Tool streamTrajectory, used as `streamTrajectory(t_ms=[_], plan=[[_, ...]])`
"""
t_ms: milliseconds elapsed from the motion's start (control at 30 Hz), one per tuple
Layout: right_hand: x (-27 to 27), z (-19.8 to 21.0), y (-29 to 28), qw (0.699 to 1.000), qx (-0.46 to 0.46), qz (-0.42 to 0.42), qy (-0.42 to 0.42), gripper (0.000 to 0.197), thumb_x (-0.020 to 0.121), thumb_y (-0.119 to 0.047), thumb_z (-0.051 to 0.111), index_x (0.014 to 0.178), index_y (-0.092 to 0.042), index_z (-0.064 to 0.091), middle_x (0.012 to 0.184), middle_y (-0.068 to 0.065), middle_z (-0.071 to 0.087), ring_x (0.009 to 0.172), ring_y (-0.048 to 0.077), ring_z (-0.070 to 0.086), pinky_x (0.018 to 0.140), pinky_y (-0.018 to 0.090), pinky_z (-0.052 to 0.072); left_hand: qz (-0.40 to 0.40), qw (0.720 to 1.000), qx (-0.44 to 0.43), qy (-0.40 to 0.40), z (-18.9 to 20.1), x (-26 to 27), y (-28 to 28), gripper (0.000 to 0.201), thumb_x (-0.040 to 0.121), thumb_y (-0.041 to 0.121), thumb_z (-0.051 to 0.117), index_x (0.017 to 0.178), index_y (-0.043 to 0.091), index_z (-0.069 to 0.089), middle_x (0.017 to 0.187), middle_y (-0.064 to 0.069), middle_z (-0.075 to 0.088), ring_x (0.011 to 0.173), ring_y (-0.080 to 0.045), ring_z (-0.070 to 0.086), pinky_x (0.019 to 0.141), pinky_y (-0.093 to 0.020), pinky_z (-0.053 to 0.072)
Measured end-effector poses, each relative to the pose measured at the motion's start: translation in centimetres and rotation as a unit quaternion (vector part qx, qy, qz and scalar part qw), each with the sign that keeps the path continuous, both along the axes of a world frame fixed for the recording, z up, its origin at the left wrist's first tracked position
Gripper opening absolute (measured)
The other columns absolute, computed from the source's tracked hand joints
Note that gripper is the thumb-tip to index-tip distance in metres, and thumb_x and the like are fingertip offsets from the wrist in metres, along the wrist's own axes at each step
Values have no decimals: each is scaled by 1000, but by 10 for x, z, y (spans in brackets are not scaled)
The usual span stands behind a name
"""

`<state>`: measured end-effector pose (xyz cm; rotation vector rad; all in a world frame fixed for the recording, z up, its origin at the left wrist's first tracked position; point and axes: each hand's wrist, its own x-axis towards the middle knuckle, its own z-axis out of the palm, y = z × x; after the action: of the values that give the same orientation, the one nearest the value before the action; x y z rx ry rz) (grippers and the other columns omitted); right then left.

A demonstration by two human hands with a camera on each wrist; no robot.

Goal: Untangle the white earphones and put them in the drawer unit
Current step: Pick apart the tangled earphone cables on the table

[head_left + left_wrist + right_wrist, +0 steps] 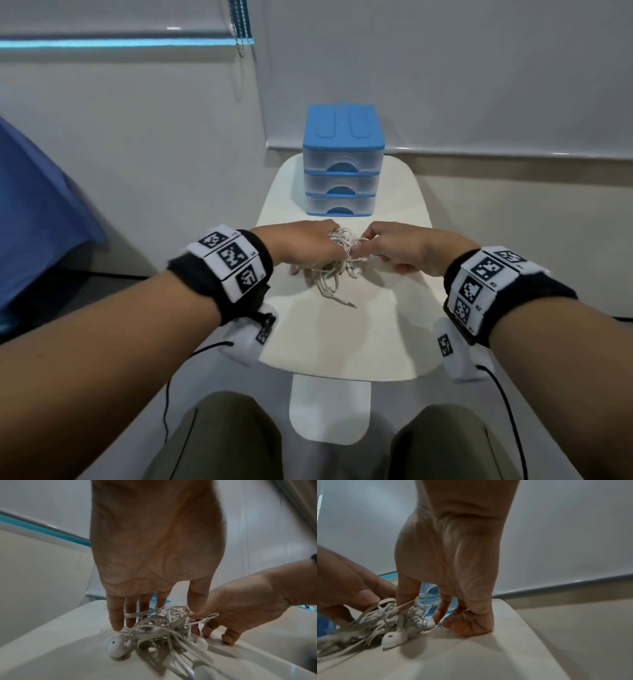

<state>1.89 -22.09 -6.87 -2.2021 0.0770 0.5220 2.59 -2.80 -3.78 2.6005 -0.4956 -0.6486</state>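
The white earphones (334,270) lie as a tangled bundle on the white table (376,325), with the jack plug (351,304) trailing toward me. My left hand (337,245) reaches down into the bundle's left side. Its thumb and fingers hold cords (163,628), and its little fingertip (118,626) touches the table. My right hand (359,245) pinches a cord loop (426,599) between thumb and forefinger, its other fingers curled on the table. One earbud (392,639) rests loose on the surface. The blue drawer unit (342,164) stands just behind, all three drawers closed.
The table is small, with rounded edges, and narrows to a tab (329,411) between my knees. A blue cloth (41,212) hangs at the left. A blind chain (239,34) hangs by the wall behind the drawer unit.
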Motion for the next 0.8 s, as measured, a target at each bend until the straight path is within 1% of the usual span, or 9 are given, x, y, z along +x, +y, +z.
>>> streamTrajectory(t_ms=[67, 167, 200, 367, 467, 567, 633, 700, 800], plan=[[-2, -2, 1, 1000, -13, -12, -8, 23, 93, -35, 72, 101, -18, 59, 73, 3, 45, 60, 18, 35, 54, 30, 25, 2, 1000, -2, -7, -2, -1, 1, 40, 98, 41, 57, 134, 23, 54, 128, 0, 61, 116, -21, 58, 101, -40, 47], [-7, -1, 4, 999, -38, -21, -18, 34, 93, -38, 72, 114, -13, 60, 79, 1, 49, 62, 17, 41, 52, 29, 31, -3, 1000, -7, 2, -7, -3, 3, 36, 95, 38, 60, 126, 23, 55, 118, -5, 66, 95, -21, 60, 74, -34, 46], [-8, -1, 4, 999, -38, -23, -19, 36, 93, -39, 72, 116, -13, 60, 80, 0, 50, 63, 17, 42, 52, 29, 31, -4, 1000, -5, 9, -9, -3, 2, 36, 93, 38, 62, 124, 24, 54, 116, -7, 67, 90, -23, 60, 70, -34, 45], [-8, -3, 1, 999, -43, -22, -17, 31, 93, -39, 71, 110, -16, 62, 81, -1, 50, 66, 17, 42, 54, 29, 32, -6, 999, -3, 32, -4, -3, 0, 46, 79, 41, 61, 121, 25, 54, 110, -10, 70, 101, -35, 69, 70, -37, 48], [-7, -3, 0, 999, -43, -15, -25, 23, 94, -36, 72, 91, -16, 60, 75, 1, 50, 63, 18, 41, 53, 29, 31, -15, 999, -18, 36, -5, 3, 1, 36, 91, 24, 57, 127, 21, 53, 107, -13, 68, 85, -28, 63, 68, -34, 44], [-4, -2, 2, 999, -47, 3, -11, 35, 100, -41, 62, 74, -18, 54, 67, 4, 43, 56, 19, 32, 52, 30, 24, 5, 996, -71, 60, -9, 8, 4, 35, 96, 12, 44, 129, 13, 56, 98, -15, 63, 77, -26, 54, 66, -35, 41], [-2, 0, 4, 1000, -22, -14, 12, 43, 103, -48, 53, 72, -18, 57, 65, 4, 36, 57, 18, 26, 54, 31, 20, 21, 992, -95, 76, -8, 12, 7, 39, 98, 9, 37, 130, 17, 58, 106, -11, 65, 81, -26, 56, 69, -35, 45], [-1, 0, 5, 999, -16, -32, 24, 46, 103, -51, 49, 72, -19, 58, 65, 2, 35, 59, 16, 25, 56, 31, 21, 30, 991, -103, 83, -6, 14, 11, 44, 100, 10, 36, 135, 27, 57, 119, -6, 67, 89, -23, 63, 74, -36, 51], [0, 0, 3, 998, -15, -44, 35, 40, 102, -53, 50, 81, -21, 57, 66, 0, 38, 58, 14, 28, 57, 30, 25, -2, 995, -78, 66, -6, 17, 17, 53, 98, 12, 55, 145, 34, 50, 123, -3, 66, 89, -19, 64, 78, -33, 56]])
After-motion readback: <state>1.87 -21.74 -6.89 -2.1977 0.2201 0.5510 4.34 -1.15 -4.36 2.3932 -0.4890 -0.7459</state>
